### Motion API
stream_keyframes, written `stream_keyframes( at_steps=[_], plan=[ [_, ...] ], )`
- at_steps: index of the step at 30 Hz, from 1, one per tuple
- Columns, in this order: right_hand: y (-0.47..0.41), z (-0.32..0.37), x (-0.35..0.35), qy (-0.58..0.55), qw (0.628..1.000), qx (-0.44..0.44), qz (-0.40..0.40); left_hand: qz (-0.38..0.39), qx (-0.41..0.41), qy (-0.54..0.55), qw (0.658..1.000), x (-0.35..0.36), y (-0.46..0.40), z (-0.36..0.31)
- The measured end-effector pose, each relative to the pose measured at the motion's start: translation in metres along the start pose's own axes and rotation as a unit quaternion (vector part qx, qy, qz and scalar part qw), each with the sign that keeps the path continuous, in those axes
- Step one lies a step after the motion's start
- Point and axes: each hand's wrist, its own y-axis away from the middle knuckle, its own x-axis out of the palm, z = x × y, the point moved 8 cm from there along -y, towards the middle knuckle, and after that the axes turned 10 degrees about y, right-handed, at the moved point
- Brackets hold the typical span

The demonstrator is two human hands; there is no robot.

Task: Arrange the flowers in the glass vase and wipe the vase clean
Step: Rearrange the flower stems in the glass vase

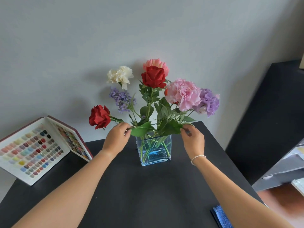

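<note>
— Where's the glass vase [153,150]?
— Near the desk's [131,186] far edge, upright, flowers [153,77] standing in it.
— Your hands?
— My left hand [116,137] pinches a leaf [142,129]; my right hand [193,140] pinches another leaf [172,127] just above the rim.

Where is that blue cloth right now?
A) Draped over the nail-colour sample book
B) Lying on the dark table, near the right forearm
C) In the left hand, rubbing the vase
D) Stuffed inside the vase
B: the blue cloth lies on the dark table at the near right corner, touched by neither hand.
</note>
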Motion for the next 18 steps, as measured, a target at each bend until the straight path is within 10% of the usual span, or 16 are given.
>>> stream_keyframes(
  at_steps=[18],
  plan=[
    [0.011,-0.006,0.011,-0.064,0.997,0.026,0.039,0.05,-0.065,0.099,0.992,0.023,0.019,0.031]
  ],
)
